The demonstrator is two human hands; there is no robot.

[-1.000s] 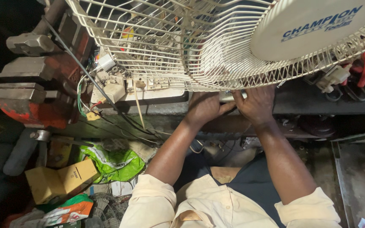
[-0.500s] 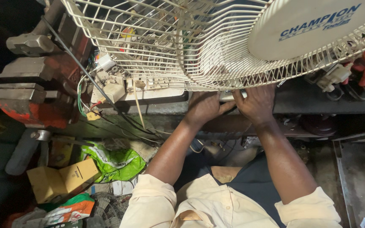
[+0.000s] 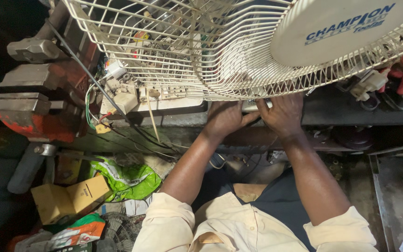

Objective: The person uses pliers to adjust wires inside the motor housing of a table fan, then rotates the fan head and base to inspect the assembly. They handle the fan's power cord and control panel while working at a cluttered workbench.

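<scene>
A cluttered repair workshop: a red bench vise [image 3: 33,100], loose wiring [image 3: 94,112] and a wire fan guard [image 3: 201,51].

Dim workshop corner seen from above. Dark workbench [image 3: 350,112] set across upper part of view, front edge worn and grimy. Red bench vise [image 3: 33,100] mounted at workbench's left end. Floor below left end littered: cardboard box [image 3: 71,198], green plastic bag [image 3: 131,177], printed packets. Metal tray edge [image 3: 381,205] glimpsed at lower right. Left side lost in shadow.
</scene>
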